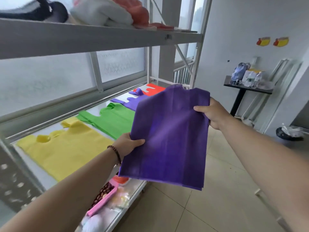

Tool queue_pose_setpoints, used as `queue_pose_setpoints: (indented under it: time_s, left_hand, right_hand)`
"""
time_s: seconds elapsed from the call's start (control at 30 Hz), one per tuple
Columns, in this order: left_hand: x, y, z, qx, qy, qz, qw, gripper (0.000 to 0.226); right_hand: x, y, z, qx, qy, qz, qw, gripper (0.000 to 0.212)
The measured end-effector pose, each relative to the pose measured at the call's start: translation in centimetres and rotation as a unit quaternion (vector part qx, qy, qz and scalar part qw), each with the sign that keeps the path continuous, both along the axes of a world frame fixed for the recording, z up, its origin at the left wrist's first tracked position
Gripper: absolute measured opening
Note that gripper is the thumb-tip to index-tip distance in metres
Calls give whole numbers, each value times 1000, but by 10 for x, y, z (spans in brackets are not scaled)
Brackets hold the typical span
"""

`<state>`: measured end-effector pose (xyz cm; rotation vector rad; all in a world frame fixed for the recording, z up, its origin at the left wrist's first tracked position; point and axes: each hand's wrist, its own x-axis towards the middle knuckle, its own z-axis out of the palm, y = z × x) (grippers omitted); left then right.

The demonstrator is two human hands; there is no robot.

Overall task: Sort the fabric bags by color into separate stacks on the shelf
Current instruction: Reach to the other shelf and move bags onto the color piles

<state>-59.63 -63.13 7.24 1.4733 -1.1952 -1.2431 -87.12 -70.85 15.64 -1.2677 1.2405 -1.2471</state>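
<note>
I hold a purple fabric bag [168,139] flat in the air in front of the shelf, over its front edge. My left hand [127,144] grips its left edge and my right hand [212,113] grips its right edge. On the white middle shelf [41,174] lie separate stacks: yellow bags [66,148] nearest, green bags [113,119] beyond them, a purple stack [127,102] partly hidden behind the held bag, and red bags [153,90] at the far end.
The top shelf [100,39] carries dark, white and pink bundles. The lower shelf holds a pink tray [103,198] of brown beads and soft items. A black side table [247,88] with bottles stands by the wall, and a black bin [289,133] sits on the tiled floor.
</note>
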Motion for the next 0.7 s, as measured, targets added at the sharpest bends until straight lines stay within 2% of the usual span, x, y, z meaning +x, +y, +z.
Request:
queue_pose_setpoints:
  time_s: [0.3,0.43,0.6,0.7]
  left_hand:
    - [-30,-110,-22,5,26,16,1000,16]
    - [-56,-162,-26,5,35,55,998,24]
    - [-94,-227,-31,-11,47,115,992,20]
    - [-109,-256,-33,-14,57,155,986,26]
  right_hand:
    - [-18,-133,-17,10,29,60,998,43]
    - [-35,-210,-19,14,37,110,993,43]
    - [-54,-307,-14,4,63,181,982,42]
    - [-52,-359,-15,3,74,232,970,45]
